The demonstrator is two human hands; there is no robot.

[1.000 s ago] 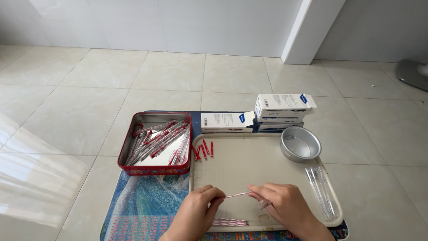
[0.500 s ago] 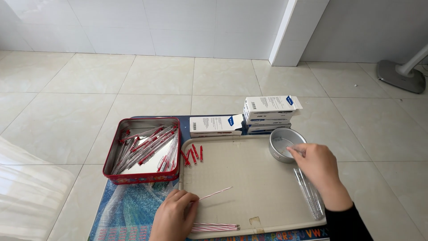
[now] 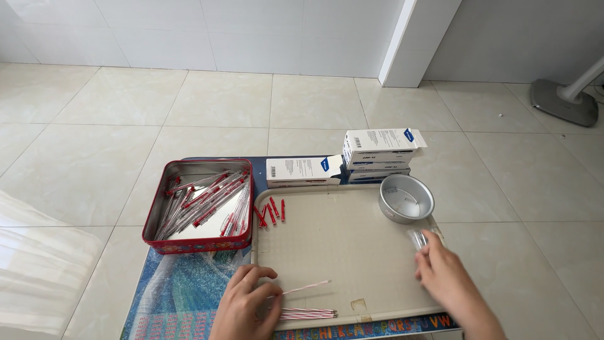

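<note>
Since half a second back, the right hand point(image 3: 448, 277) has come away from the round silver metal pan point(image 3: 406, 198) and now sits lower at the right edge of the beige plastic tray point(image 3: 340, 239), fingers pinching what looks like a clear plastic tube point(image 3: 417, 238), though it's blurry so I can't say how firm the hold is. Left hand point(image 3: 244, 308) hasn't budged much, fingers curled down at the tray's bottom left, fingertips pressing the end of a thin pink-white refill stick point(image 3: 306, 288) lying slanted on the tray. Just below that is a small bundle of the same sticks point(image 3: 307, 313). Little red caps point(image 3: 270, 211) are lined up at the top left corner, the red square tin point(image 3: 200, 205) full of pens sits just beside the tray, and white cardboard boxes point(image 3: 352, 157) are stacked behind.
</note>
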